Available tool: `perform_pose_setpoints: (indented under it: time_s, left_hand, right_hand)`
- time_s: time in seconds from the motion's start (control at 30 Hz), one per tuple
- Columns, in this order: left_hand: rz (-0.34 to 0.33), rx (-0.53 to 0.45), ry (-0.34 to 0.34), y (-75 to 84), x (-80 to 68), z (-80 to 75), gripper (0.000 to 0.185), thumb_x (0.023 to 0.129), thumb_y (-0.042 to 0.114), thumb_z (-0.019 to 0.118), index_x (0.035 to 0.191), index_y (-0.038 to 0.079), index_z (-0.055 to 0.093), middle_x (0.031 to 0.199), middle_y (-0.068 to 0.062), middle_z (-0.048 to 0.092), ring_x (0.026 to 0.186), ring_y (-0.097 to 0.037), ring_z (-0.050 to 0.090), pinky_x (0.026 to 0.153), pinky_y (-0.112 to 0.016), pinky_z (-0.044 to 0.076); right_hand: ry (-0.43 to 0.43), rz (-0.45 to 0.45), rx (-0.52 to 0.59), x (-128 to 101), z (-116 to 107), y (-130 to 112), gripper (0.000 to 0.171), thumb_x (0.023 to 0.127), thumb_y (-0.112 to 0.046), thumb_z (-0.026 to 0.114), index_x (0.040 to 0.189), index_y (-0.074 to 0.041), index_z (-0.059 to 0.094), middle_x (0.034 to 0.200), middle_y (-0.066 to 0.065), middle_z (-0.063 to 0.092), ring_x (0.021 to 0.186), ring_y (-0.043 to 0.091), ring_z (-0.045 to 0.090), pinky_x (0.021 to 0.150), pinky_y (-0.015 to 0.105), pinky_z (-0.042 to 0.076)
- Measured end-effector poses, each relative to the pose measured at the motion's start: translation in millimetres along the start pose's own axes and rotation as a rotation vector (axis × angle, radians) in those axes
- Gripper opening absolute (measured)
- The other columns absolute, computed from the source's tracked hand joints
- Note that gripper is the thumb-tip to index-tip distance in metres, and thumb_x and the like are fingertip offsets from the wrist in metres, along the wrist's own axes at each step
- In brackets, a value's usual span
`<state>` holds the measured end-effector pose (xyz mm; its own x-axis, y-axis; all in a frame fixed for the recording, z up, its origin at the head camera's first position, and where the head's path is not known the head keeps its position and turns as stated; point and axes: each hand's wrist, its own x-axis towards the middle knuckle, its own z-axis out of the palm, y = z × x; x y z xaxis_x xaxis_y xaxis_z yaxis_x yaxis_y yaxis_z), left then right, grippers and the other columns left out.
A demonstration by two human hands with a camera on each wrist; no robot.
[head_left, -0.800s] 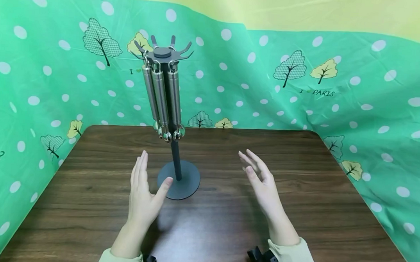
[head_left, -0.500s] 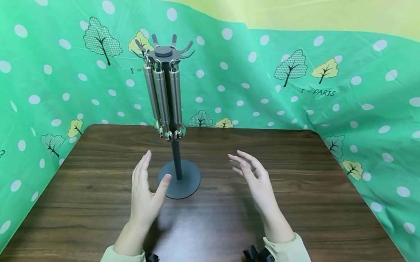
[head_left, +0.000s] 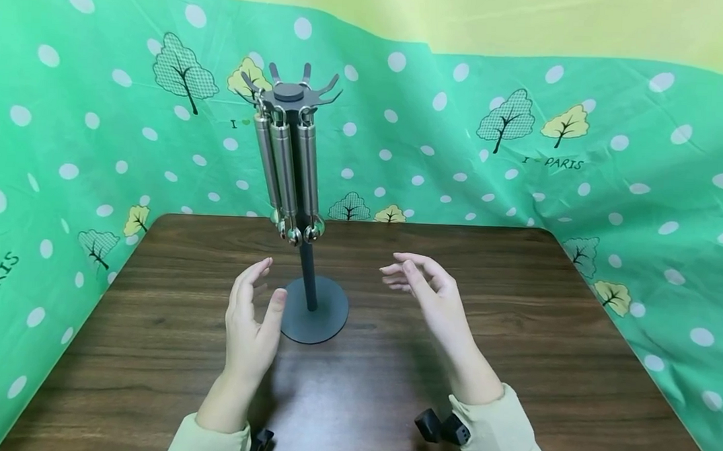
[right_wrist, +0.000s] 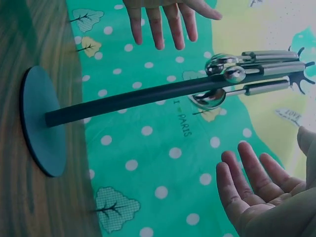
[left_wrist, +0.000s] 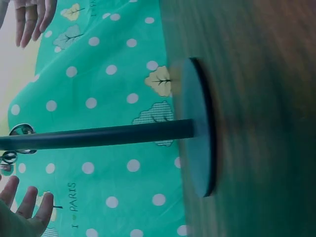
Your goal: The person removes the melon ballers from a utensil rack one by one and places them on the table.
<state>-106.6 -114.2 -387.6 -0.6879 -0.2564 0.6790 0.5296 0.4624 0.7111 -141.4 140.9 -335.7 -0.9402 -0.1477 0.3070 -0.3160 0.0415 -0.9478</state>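
Observation:
A dark grey stand (head_left: 309, 277) with a round base (head_left: 327, 328) rises from the table, curved hooks fanning out at its top. From the hooks hang several metal utensils (head_left: 285, 175) with cylindrical handles and shiny rounded bowls (right_wrist: 210, 98). My left hand (head_left: 250, 338) is raised in front of the base on the left, fingers relaxed, thumb apart, holding nothing. To the right of the stand is my right hand (head_left: 440, 299), its loosely bent fingers pointing left, also holding nothing. In the right wrist view both hands stand apart from the post.
The brown wood-grain table (head_left: 513, 367) carries the stand left of its middle. A green cloth (head_left: 402, 133) with white dots and printed trees hangs behind and along the sides. Each sleeve has a small black device (head_left: 443, 427) at the wrist.
My right hand has moved left, and its fingers have bent a little more. The left hand's fingers have curled slightly and its thumb has drawn in. The stand stays in place; the head view shifts slightly.

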Motion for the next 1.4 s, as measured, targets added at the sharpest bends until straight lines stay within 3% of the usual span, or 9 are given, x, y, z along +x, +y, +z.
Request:
perform_pose_setpoints:
  time_s: [0.37,0.73,1.1,1.4]
  left_hand:
    - [0.047,-0.082,0.039,12.2,19.2,-8.6,0.029,0.098,0.007,0.059,0.124,-0.005,0.060,0.117,-0.022,0.065,0.108,-0.014,0.059,0.088,-0.015,0.048]
    - [0.124,-0.030,0.028,17.5,34.7,-20.7,0.027,0.096,0.005,0.060,0.121,-0.006,0.061,0.116,-0.021,0.065,0.108,-0.012,0.058,0.095,-0.016,0.044]
    - [0.242,-0.006,0.018,29.0,64.8,-30.5,0.045,0.100,0.036,0.057,0.121,-0.004,0.062,0.117,-0.020,0.066,0.109,-0.016,0.058,0.092,-0.018,0.046]
    - [0.313,0.067,0.009,47.4,93.9,-40.4,0.063,0.098,0.055,0.050,0.120,-0.002,0.063,0.118,-0.020,0.065,0.110,-0.031,0.057,0.096,-0.026,0.043]
  right_hand:
    - [-0.021,-0.055,-0.020,13,5,-22,0.024,0.102,-0.014,0.053,0.116,0.003,0.064,0.089,-0.010,0.075,0.084,0.016,0.073,0.081,0.032,0.058]
    - [-0.072,-0.034,-0.081,33,12,-46,0.024,0.100,-0.019,0.058,0.111,0.000,0.068,0.089,-0.004,0.074,0.085,0.017,0.070,0.084,0.031,0.057]
    - [-0.111,-0.050,-0.107,51,21,-55,0.021,0.098,-0.020,0.063,0.108,-0.003,0.070,0.094,0.011,0.074,0.085,0.017,0.071,0.085,0.032,0.058]
    - [-0.148,-0.066,-0.081,57,29,-62,0.021,0.096,-0.014,0.064,0.112,-0.001,0.068,0.097,0.008,0.074,0.091,0.014,0.071,0.089,0.036,0.057]
